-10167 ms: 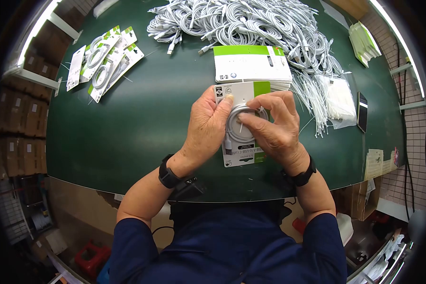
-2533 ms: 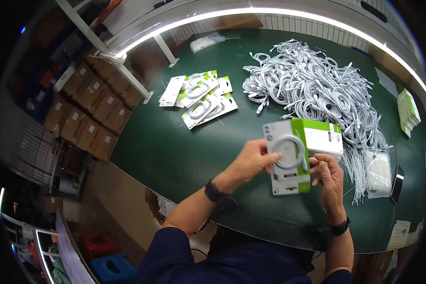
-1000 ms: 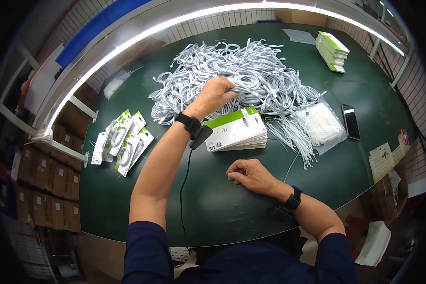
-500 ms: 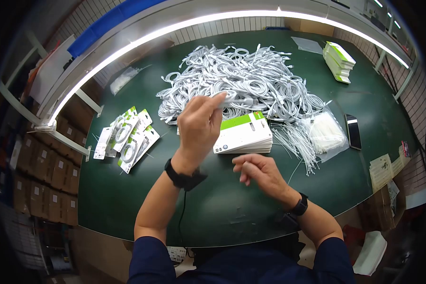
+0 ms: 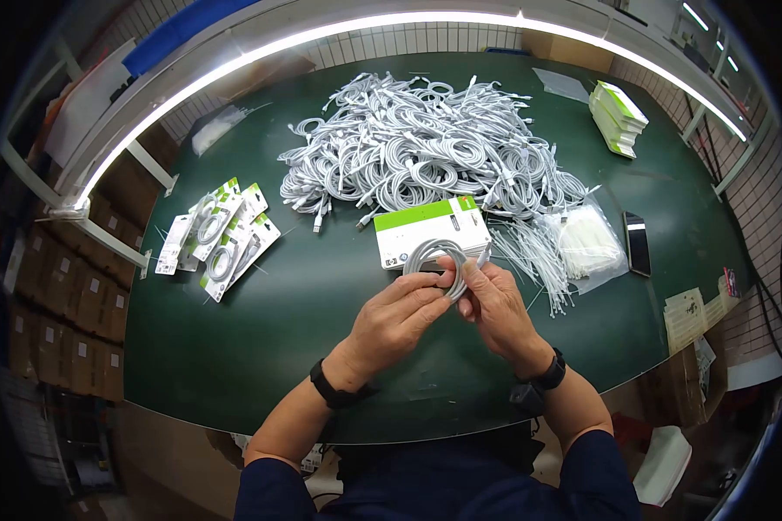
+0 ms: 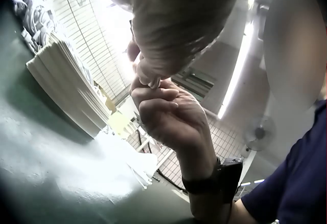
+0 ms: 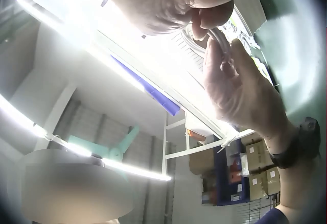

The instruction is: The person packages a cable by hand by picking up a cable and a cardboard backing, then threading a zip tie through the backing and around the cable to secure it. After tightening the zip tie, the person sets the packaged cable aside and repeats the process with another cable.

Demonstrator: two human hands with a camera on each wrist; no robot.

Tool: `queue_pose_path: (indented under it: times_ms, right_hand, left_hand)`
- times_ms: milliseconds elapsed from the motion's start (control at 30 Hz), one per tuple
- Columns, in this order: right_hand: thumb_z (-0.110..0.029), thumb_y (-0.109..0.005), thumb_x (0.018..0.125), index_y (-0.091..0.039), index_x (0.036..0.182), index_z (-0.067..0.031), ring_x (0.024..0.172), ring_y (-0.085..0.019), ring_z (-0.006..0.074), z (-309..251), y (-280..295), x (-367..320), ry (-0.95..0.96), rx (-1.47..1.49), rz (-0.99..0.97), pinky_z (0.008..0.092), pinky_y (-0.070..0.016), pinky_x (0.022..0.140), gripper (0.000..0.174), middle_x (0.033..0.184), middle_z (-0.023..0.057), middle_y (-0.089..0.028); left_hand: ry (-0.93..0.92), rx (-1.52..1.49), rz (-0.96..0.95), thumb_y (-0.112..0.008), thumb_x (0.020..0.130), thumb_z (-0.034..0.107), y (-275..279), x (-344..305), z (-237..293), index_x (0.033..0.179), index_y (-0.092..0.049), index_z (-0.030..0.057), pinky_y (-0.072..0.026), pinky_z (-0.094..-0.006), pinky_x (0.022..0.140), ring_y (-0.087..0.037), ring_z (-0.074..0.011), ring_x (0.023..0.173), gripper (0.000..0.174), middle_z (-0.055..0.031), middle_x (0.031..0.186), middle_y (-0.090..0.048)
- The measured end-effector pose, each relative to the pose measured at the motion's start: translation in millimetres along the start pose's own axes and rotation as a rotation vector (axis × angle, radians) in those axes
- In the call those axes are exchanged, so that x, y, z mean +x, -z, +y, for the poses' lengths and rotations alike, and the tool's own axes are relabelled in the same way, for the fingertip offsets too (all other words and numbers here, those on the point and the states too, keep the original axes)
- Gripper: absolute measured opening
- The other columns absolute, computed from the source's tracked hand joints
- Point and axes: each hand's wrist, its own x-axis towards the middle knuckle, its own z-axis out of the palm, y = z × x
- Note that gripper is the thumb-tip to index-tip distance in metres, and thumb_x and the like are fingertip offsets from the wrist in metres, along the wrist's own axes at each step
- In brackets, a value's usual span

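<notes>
Both hands hold one coiled white USB cable (image 5: 423, 253) in front of the stack of green-and-white cards (image 5: 433, 227). The left hand (image 5: 393, 323) grips the lower left of the coil. At its right side, the right hand (image 5: 500, 311) pinches the coil close to a connector (image 5: 484, 255) that sticks up past the thumb. In the right wrist view, part of the cable (image 7: 220, 41) shows between the fingers of the two hands. The left wrist view has the cable mostly hidden behind the left hand (image 6: 173, 25).
Behind the cards spreads a large heap of coiled cables (image 5: 426, 148). Loose cable ties (image 5: 539, 260) and a bag of ties (image 5: 589, 241) lie at the right, beside a phone (image 5: 637, 243). Carded cables (image 5: 218, 239) lie at the left; more cards (image 5: 618, 119) stand at the back right.
The left hand has come back from the heap with a coiled cable, and the right hand has moved up to grip it too. Earlier the hands held a carded cable.
</notes>
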Motion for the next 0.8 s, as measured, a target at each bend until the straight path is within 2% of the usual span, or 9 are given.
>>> queue_pose_path:
  times_ms: [167,300,400,433,467,533,633,733,800]
  right_hand:
    - [-0.027,-0.053,0.111,-0.061,0.132,0.0048,0.063,-0.049,0.0033,-1,3,2,-0.053,0.144,-0.054,0.0202,-0.0418,0.056,0.039,0.096,-0.0004,-0.066]
    - [-0.024,-0.053,0.111,-0.057,0.136,0.0052,0.063,-0.049,0.0031,-3,5,5,-0.018,0.263,-0.075,0.0223,-0.0436,0.057,0.038,0.096,-0.0010,-0.062]
    - [-0.023,-0.052,0.111,-0.055,0.138,0.0044,0.063,-0.049,0.0030,-3,7,7,0.073,0.312,-0.045,0.0230,-0.0447,0.057,0.039,0.097,-0.0007,-0.061]
    - [-0.023,-0.052,0.111,-0.055,0.138,0.0045,0.063,-0.049,0.0032,-5,5,6,0.098,0.316,-0.039,0.0231,-0.0449,0.057,0.039,0.097,-0.0005,-0.061]
    - [-0.023,-0.052,0.111,-0.055,0.138,0.0047,0.063,-0.049,0.0033,-5,3,5,0.122,0.320,-0.033,0.0233,-0.0450,0.057,0.039,0.097,-0.0004,-0.061]
    - [-0.023,-0.051,0.112,-0.054,0.140,0.0045,0.063,-0.051,0.0045,-1,0,4,0.136,0.293,-0.049,0.0235,-0.0472,0.056,0.040,0.097,0.0008,-0.061]
    - [-0.022,-0.051,0.112,-0.052,0.144,0.0034,0.065,-0.056,0.0067,9,-11,-2,0.123,0.197,-0.080,0.0235,-0.0509,0.057,0.041,0.097,0.0025,-0.063]
    - [-0.020,-0.052,0.111,-0.051,0.146,0.0006,0.066,-0.058,0.0078,21,-21,-7,0.164,-0.134,-0.067,0.0238,-0.0519,0.058,0.041,0.095,0.0029,-0.064]
    - [-0.019,-0.052,0.111,-0.050,0.149,-0.0023,0.066,-0.060,0.0085,22,-25,-9,0.184,-0.241,-0.060,0.0239,-0.0527,0.060,0.041,0.093,0.0028,-0.064]
  left_hand:
    - [0.060,-0.092,-0.022,-0.073,0.078,0.000,1,-10,-10,0.102,-0.073,0.0076,-0.0595,-0.0352,0.085,-0.070,-0.0275,0.111,0.026,-0.0060,0.108,-0.074]
    - [0.069,0.207,0.109,-0.080,0.074,-0.005,17,-1,11,0.101,-0.075,0.0059,-0.0586,-0.0377,0.086,-0.066,-0.0307,0.116,0.030,-0.0096,0.118,-0.072]
    - [0.320,-0.012,0.271,-0.081,0.079,-0.003,11,-19,25,0.105,-0.074,0.0054,-0.0569,-0.0325,0.080,-0.068,-0.0248,0.104,0.028,-0.0112,0.110,-0.071]
    - [0.505,-0.238,0.263,-0.079,0.086,-0.001,8,-24,33,0.105,-0.073,0.0041,-0.0544,-0.0276,0.075,-0.066,-0.0182,0.096,0.021,-0.0118,0.105,-0.069]
    - [0.675,-0.434,0.189,-0.076,0.092,0.004,9,-26,38,0.115,-0.071,0.0016,-0.0533,-0.0238,0.072,-0.067,-0.0163,0.096,0.023,-0.0115,0.110,-0.069]
    - [1.012,-0.915,0.221,-0.066,0.103,0.018,-1,-26,46,0.128,-0.064,-0.0014,-0.0543,-0.0293,0.082,-0.066,-0.0179,0.101,0.031,-0.0108,0.113,-0.068]
    - [1.179,-1.413,0.401,-0.053,0.110,0.028,-9,-16,51,0.133,-0.059,-0.0025,-0.0502,-0.0370,0.100,-0.063,-0.0178,0.110,0.038,-0.0084,0.112,-0.070]
    - [1.215,-1.492,0.579,-0.042,0.113,0.031,-13,-20,36,0.132,-0.060,-0.0017,-0.0478,-0.0396,0.102,-0.063,-0.0178,0.108,0.042,-0.0080,0.109,-0.069]
    - [1.169,-1.621,0.621,-0.042,0.113,0.031,-15,-27,24,0.132,-0.059,-0.0028,-0.0494,-0.0377,0.097,-0.064,-0.0180,0.098,0.042,-0.0057,0.098,-0.069]
